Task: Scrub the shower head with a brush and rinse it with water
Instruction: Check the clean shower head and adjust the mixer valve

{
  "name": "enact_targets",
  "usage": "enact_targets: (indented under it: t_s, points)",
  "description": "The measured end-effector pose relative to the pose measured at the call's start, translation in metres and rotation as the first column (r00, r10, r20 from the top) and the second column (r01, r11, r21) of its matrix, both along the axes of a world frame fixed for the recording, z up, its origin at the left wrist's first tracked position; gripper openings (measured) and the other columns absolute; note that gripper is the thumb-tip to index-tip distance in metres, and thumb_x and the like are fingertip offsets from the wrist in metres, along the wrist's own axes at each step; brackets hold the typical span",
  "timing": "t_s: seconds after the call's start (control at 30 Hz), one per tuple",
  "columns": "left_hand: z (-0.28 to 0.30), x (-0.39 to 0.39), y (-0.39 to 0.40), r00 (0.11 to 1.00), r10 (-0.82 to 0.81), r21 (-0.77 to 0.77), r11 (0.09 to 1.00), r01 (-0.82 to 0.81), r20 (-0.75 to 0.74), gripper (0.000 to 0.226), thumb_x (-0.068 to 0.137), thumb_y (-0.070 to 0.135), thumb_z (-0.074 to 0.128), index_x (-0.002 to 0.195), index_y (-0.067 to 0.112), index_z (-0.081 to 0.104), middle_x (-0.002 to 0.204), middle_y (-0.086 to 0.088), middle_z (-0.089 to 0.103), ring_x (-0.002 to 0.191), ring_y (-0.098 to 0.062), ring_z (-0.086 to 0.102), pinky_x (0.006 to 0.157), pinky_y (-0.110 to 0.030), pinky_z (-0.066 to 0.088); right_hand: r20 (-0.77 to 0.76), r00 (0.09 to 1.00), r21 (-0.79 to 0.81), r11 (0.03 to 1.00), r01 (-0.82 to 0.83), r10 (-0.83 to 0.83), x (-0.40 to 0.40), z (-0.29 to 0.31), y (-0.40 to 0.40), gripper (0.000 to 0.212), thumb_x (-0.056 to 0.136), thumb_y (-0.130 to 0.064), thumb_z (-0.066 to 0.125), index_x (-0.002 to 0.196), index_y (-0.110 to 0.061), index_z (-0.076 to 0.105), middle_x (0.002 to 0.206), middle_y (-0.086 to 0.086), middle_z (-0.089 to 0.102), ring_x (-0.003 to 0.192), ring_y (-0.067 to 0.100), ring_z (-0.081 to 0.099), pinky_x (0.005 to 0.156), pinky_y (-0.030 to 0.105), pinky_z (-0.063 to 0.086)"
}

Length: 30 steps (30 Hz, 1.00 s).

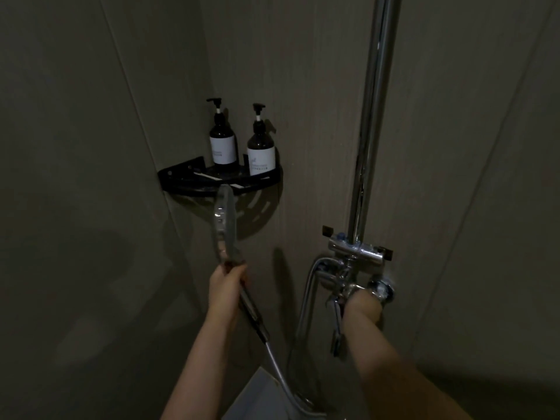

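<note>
1. Left hand [225, 283]: fingers wrapped round the handle of the shower head [224, 221], just below the head. The grip holds the head upright and edge-on to the camera, probably so any spray is aimed away from the person.
2. Right hand [362, 303]: at the mixer valve [357, 253] on the wall, against the chrome fittings. The fingers are hidden behind the wrist, so whether they grip a control cannot be told. Judged purpose: turning on water for the rinse.
3. Shower head: grey, oval and thin in profile; its spray face is barely visible. No water is seen leaving it.
4. Hose [278, 368]: metal, running down from the handle out of view.
5. Surroundings: a black corner shelf [181, 174] just behind the head carries two pump bottles [222, 144]. No brush is identifiable.
</note>
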<state>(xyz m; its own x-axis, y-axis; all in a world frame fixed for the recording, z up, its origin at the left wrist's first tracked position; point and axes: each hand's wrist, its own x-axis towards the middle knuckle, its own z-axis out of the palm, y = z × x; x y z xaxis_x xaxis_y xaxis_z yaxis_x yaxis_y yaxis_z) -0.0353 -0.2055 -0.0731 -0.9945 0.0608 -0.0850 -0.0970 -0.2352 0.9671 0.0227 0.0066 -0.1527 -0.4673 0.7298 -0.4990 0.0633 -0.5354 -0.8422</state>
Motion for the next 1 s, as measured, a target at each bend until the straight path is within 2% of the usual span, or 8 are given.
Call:
enact_targets:
  t_s: [0.07, 0.17, 0.27, 0.37, 0.57, 0.73, 0.87, 1.0]
  points:
    - [-0.009, 0.001, -0.001, 1.000, -0.025, -0.062, 0.998, 0.025, 0.003, 0.013, 0.087, 0.000, 0.051, 0.083, 0.011, 0.058, 0.068, -0.002, 0.062, 0.065, -0.018, 0.056, 0.063, -0.031, 0.045, 0.068, 0.996, 0.071, 0.996, -0.060, 0.055, 0.006, -0.011, -0.002, 0.024, 0.099, -0.007, 0.033, 0.090, -0.005, 0.055, 0.108, 0.014, 0.056, 0.088, 0.029, 0.060, 0.082, 0.029, 0.046]
    - [-0.020, 0.009, 0.000, 0.998, -0.063, -0.125, 0.990, 0.065, 0.020, 0.015, 0.089, 0.004, 0.054, 0.101, 0.013, 0.056, 0.094, -0.002, 0.064, 0.089, -0.018, 0.061, 0.089, -0.036, 0.047, 0.354, 0.922, 0.170, 0.959, -0.228, 0.156, 0.014, -0.029, -0.012, 0.030, 0.098, -0.007, 0.035, 0.119, 0.004, 0.053, 0.124, 0.021, 0.056, 0.110, 0.032, 0.056, 0.091, 0.033, 0.044]
    - [-0.024, 0.014, -0.003, 0.998, -0.059, -0.281, 0.957, 0.067, 0.037, 0.015, 0.091, 0.011, 0.054, 0.083, 0.020, 0.046, 0.090, -0.002, 0.057, 0.089, -0.018, 0.055, 0.090, -0.036, 0.044, 0.434, 0.863, 0.233, 0.893, -0.385, 0.259, 0.018, -0.043, -0.021, 0.030, 0.096, -0.006, 0.043, 0.120, 0.006, 0.055, 0.124, 0.024, 0.059, 0.115, 0.039, 0.055, 0.091, 0.033, 0.043]
    - [-0.026, 0.018, -0.006, 0.999, -0.043, -0.410, 0.912, 0.037, -0.005, 0.024, 0.090, 0.013, 0.056, 0.074, 0.017, 0.039, 0.086, -0.006, 0.054, 0.086, -0.019, 0.051, 0.081, -0.033, 0.042, 0.472, 0.842, 0.280, 0.861, -0.425, 0.262, 0.017, -0.045, -0.025, 0.029, 0.093, -0.007, 0.049, 0.117, 0.006, 0.058, 0.121, 0.023, 0.061, 0.115, 0.038, 0.056, 0.092, 0.031, 0.046]
    - [-0.029, 0.020, -0.016, 0.992, -0.038, -0.486, 0.874, -0.027, -0.124, 0.027, 0.084, 0.007, 0.063, 0.068, 0.012, 0.042, 0.071, -0.003, 0.049, 0.072, -0.017, 0.045, 0.066, -0.030, 0.036, 0.483, 0.836, 0.294, 0.852, -0.434, 0.259, 0.018, -0.046, -0.021, 0.027, 0.089, -0.008, 0.059, 0.111, 0.005, 0.064, 0.115, 0.028, 0.064, 0.111, 0.039, 0.059, 0.089, 0.035, 0.045]
    - [-0.027, 0.028, -0.014, 0.979, -0.063, -0.450, 0.892, -0.031, -0.193, 0.020, 0.081, 0.000, 0.066, 0.073, 0.010, 0.050, 0.068, 0.001, 0.051, 0.062, -0.007, 0.046, 0.051, -0.005, 0.035, 0.489, 0.834, 0.314, 0.841, -0.441, 0.255, 0.017, -0.049, -0.018, 0.025, 0.090, -0.009, 0.057, 0.109, 0.005, 0.064, 0.114, 0.027, 0.064, 0.111, 0.038, 0.058, 0.091, 0.034, 0.044]
    - [-0.024, 0.027, -0.011, 0.975, -0.060, -0.415, 0.909, -0.035, -0.214, 0.028, 0.080, -0.004, 0.065, 0.064, 0.012, 0.047, 0.063, 0.001, 0.050, 0.049, 0.005, 0.048, 0.048, -0.003, 0.035, 0.507, 0.821, 0.325, 0.824, -0.464, 0.263, 0.017, -0.052, -0.014, 0.027, 0.090, -0.010, 0.058, 0.111, 0.006, 0.063, 0.115, 0.028, 0.063, 0.112, 0.039, 0.057, 0.092, 0.035, 0.043]
    - [-0.024, 0.026, -0.009, 0.977, -0.047, -0.383, 0.923, -0.037, -0.206, 0.028, 0.080, -0.002, 0.065, 0.064, 0.012, 0.047, 0.065, -0.001, 0.051, 0.060, -0.009, 0.045, 0.049, -0.006, 0.035, 0.501, 0.817, 0.304, 0.825, -0.476, 0.286, 0.017, -0.051, -0.015, 0.028, 0.090, -0.013, 0.059, 0.110, 0.006, 0.064, 0.114, 0.027, 0.063, 0.111, 0.038, 0.058, 0.090, 0.034, 0.044]
